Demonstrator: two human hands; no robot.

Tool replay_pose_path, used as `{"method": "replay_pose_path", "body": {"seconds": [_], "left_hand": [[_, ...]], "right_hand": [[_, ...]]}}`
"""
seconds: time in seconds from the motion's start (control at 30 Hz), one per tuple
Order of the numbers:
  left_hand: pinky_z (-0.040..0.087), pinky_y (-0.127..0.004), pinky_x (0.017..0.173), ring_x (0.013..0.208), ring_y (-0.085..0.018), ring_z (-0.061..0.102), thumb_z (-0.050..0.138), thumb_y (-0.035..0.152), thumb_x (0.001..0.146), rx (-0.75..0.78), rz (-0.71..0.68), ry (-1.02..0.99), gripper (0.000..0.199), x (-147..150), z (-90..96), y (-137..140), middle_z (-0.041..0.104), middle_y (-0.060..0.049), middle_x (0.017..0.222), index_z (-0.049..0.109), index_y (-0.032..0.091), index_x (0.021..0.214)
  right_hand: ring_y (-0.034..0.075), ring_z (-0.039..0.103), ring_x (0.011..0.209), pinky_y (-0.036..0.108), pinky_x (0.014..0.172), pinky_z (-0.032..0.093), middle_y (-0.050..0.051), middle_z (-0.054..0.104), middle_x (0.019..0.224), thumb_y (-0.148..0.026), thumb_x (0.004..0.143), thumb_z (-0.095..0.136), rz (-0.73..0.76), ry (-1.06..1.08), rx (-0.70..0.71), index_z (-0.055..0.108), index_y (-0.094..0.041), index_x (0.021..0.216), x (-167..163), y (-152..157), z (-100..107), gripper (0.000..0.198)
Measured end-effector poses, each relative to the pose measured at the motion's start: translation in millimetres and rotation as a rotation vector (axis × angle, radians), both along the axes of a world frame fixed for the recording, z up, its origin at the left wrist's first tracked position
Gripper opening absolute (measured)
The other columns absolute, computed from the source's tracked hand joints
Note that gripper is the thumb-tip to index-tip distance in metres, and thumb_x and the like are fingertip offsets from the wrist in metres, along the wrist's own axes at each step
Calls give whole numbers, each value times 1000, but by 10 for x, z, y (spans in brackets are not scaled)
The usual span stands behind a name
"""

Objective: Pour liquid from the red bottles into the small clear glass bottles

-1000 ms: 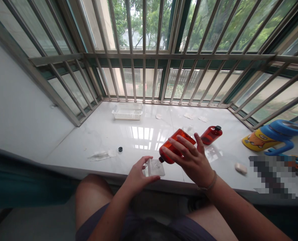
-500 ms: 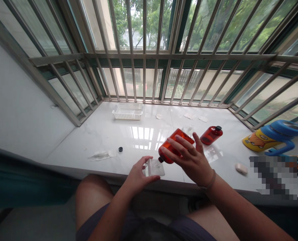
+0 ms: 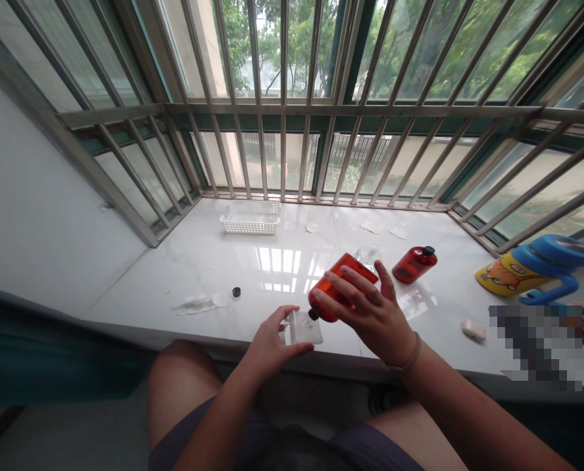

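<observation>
A barred window (image 3: 283,157) wraps the far side of my room, trees beyond the glass. Below it runs the bench (image 3: 139,281), white, hard and glossy, with window light mirrored on it; I judge that smooth things would slide easily there. At the right end sits a blue and yellow mug (image 3: 508,268); near the window is a white perforated basket (image 3: 250,226).

In the middle, my right hand (image 3: 385,320) has its grip wrapped about a translucent red bottle (image 3: 338,267), tilted, its dark neck pointing down beside the container. The bottle looks light and smooth, probably plastic that gives a little when squeezed and turns slick if wet; the broad body is the place to hold it, fingers spread as mine are. A second red bottle (image 3: 412,267) with a black cap sits just beyond.

My left hand (image 3: 268,345) grasps a clear container (image 3: 306,328) between thumb and fingers, near the bench's front edge. It seems light and stiff, perhaps brittle, so I would hold it by opposite sides without pinching. I cannot tell whether neck and container touch.

Smaller are a crumpled translucent strip (image 3: 201,303), a pale block (image 3: 473,329) and a small black cap (image 3: 236,292).
</observation>
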State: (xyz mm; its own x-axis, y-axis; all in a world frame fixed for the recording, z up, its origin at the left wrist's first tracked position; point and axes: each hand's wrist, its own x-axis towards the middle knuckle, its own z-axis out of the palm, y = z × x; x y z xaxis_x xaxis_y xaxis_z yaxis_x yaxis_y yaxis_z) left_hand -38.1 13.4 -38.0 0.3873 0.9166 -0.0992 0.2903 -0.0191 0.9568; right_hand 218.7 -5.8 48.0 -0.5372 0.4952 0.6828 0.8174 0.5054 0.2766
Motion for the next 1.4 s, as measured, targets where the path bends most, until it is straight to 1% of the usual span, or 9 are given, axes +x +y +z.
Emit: {"method": "replay_pose_path", "body": {"seconds": [0.23,0.4,0.7,0.83,0.93,1.07,1.13,1.27,1.4], "left_hand": [[54,-47,108,124,-33,68,97,38,69,1,7,-10,72,-4,-34,-1,73,-6,133,66,31,134],[55,-45,107,121,-31,69,97,35,69,2,11,-13,72,5,-39,-6,73,-5,133,66,31,135],[54,-44,107,124,-31,67,95,34,72,-8,3,-20,71,7,-54,-11,71,-6,134,63,30,135],[54,-44,109,120,-29,69,93,36,75,-4,10,-36,72,-5,-129,20,70,-7,137,60,30,139],[53,-45,112,124,-30,69,93,37,77,54,42,-15,72,-48,-202,91,69,-8,140,59,29,140],[53,-46,113,129,-33,68,91,39,78,105,83,-12,71,-133,-301,244,71,-10,140,61,28,141],[52,-47,114,131,-34,67,91,40,79,108,101,-18,72,-169,-348,337,70,-10,142,61,29,142],[48,-48,121,142,-34,62,89,43,81,100,96,-43,75,-225,-425,527,65,-13,151,57,27,147],[44,-49,125,150,-34,55,85,44,85,105,67,-5,77,-305,-454,662,60,-13,158,53,26,153]], "right_hand": [[23,56,146,63,138,14,0,71,144,-4,98,68,6,7,-4,65,-38,142,-9,1,-21,55],[25,53,149,67,137,14,2,69,149,-2,98,64,2,10,-34,64,-36,144,10,13,-101,57],[33,49,152,68,135,15,6,63,155,-5,100,60,-85,149,-236,59,-34,150,-9,-19,-422,58],[37,50,150,71,131,22,10,62,154,-12,99,64,-164,280,-349,54,-31,153,12,-30,-664,57],[39,56,143,73,126,30,13,61,152,-19,97,67,-195,429,-440,48,-29,155,42,-39,-881,61],[37,61,135,61,116,50,15,63,143,-39,95,74,-131,697,-560,49,-27,152,26,-68,-1106,63],[36,63,132,55,111,56,14,63,140,-47,93,77,-128,830,-616,50,-27,148,-11,-81,-1181,65],[36,68,125,54,107,58,14,64,138,-56,88,81,-152,1010,-723,52,-25,144,-110,-68,-1304,70],[35,67,128,53,110,56,14,64,142,-56,88,82,-113,1068,-759,49,-26,146,-196,-18,-1421,74]]}}
